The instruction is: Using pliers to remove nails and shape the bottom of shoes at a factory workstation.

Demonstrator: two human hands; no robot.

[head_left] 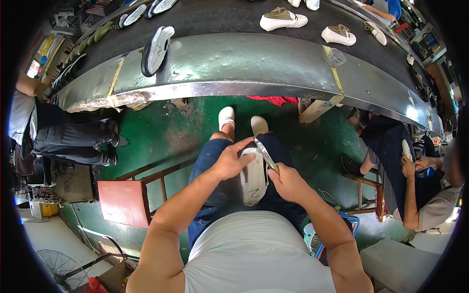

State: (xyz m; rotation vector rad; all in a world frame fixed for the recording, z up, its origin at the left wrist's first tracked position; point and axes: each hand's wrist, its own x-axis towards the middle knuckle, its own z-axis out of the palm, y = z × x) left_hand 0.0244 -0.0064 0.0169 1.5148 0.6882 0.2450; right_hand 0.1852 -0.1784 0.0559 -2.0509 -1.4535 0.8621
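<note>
A shoe upper with a pale underside (253,188) and dark sides rests across my lap, bottom up, with a dark mark near its lower end. My left hand (232,162) grips its far end, thumb pressed on the underside and fingers reaching over the tip. In my right hand (288,183) is a slim silver metal hand tool (265,154). The tool lies along the shoe's right side, its far end close to my left fingertips. Its exact kind is hard to make out, and my palm hides most of its handle.
Ahead runs a dark conveyor with a metal edge (220,61), carrying a sole-up shoe (157,51) and several white shoes (283,20). A red-topped stool (124,202) stands at left. A standing person (73,139) is left; a seated person (420,180) handles a shoe at right.
</note>
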